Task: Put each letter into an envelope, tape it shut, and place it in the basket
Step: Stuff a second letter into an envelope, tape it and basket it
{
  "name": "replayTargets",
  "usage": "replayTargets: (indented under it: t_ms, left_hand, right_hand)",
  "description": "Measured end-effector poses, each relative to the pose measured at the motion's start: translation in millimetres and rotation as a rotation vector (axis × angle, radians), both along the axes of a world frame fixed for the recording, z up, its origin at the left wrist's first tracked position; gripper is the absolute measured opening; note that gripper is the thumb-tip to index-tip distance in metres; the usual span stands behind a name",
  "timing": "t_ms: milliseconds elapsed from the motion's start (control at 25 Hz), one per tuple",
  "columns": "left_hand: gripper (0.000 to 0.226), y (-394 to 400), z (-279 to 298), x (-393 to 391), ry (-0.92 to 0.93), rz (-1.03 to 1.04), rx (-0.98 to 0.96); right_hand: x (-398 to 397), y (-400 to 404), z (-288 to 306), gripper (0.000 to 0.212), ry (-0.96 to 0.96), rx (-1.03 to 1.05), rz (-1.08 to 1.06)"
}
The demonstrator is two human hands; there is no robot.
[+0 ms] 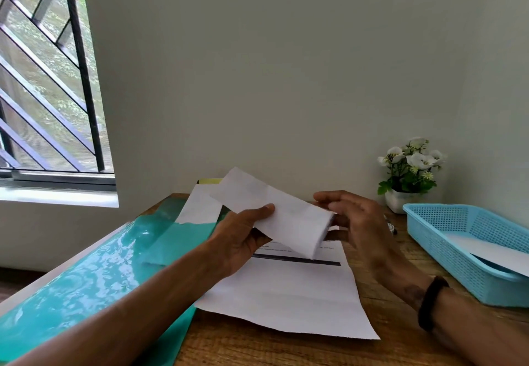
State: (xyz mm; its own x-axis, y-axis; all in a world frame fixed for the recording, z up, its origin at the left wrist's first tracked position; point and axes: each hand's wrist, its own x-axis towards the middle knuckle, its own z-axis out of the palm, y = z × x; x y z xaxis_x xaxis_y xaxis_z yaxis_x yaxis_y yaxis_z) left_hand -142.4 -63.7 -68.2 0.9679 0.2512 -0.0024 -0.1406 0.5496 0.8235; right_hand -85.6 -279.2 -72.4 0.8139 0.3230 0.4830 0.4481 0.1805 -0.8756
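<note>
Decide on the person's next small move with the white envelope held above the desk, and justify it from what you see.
Probably lift the letter off the desk: the left hand grips the envelope, the right hand is at its open end, and the letter lies unfolded below.
</note>
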Motion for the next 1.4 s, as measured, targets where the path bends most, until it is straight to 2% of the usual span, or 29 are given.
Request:
replayTargets:
  t_ms: [120,240,360,480,520,560,600,680,720,760,840,880,1000,1080,1160,1240,1320,1360,1400]
  left_hand:
    - [0.028,-4,-1,2,-0.051,0.005,0.001]
    - [0.036,-7,0,0,-0.064,-0.011,0.025]
    - [0.054,3,11,-1,-0.070,0.034,0.075]
    - [0.040,26,27,-1,-0.060,0.161,-0.037]
    - [0.037,33,32,-4,-0.061,0.249,0.023]
    - [0.040,40,34,-6,-0.065,0.388,0.222]
    - [0.048,46,32,-7,-0.101,0.585,0.550]
    - [0.052,45,28,-10,-0.416,0.860,1.238]
    - [0.046,39,27,-11,-0.593,0.848,1.482]
    - [0.039,30,25,-12,-0.690,0.752,1.659]
    - [0.030,14,18,-11,-0.725,0.551,1.885]
    - [0.027,9,14,-10,-0.730,0.492,1.931]
    - [0.021,12,12,-11,-0.724,0.500,1.930]
    - [0.021,22,20,-10,-0.685,0.553,1.959]
    - [0.026,35,27,-10,-0.616,0.570,1.944]
    - [0.028,49,30,-9,-0.511,0.594,1.882]
    - [0.028,54,27,-7,-0.370,0.641,1.685]
    - [0.032,54,24,-6,-0.287,0.592,1.498]
    - [0.039,50,22,-6,-0.204,0.443,1.271]
  right_hand:
    - [-3,4,3,0.041,0.160,0.025,0.042]
    - [-1,7,-8,0.017,0.074,-0.052,-0.089]
    - [5,4,-11,0.014,0.075,-0.030,-0.084]
    - [7,-3,-8,0.009,0.062,-0.018,-0.099]
    - [8,-6,-9,0.009,0.038,-0.042,-0.127]
    - [7,-8,-9,0.008,0.003,-0.096,-0.167]
    - [7,-9,-10,0.006,-0.044,-0.173,-0.212]
    - [4,-9,-11,0.006,-0.124,-0.305,-0.271]
    - [2,-8,-11,0.013,-0.151,-0.337,-0.276]
    - [0,-6,-10,0.017,-0.172,-0.347,-0.260]
    - [-3,-3,-7,0.016,-0.225,-0.336,-0.189]
    - [-5,-2,-5,0.013,-0.253,-0.328,-0.165]
    - [-8,-1,0,0.009,-0.311,-0.330,-0.162]
    - [-8,-3,4,0.014,-0.319,-0.284,-0.203]
    - [-7,-6,11,0.021,-0.276,-0.188,-0.253]
    - [-6,-11,14,0.017,-0.186,-0.069,-0.294]
    - [-3,-16,11,0.008,-0.108,0.011,-0.347]
    - [-3,-17,8,0.005,-0.075,0.035,-0.358]
    - [-2,-16,5,0.005,-0.058,0.053,-0.361]
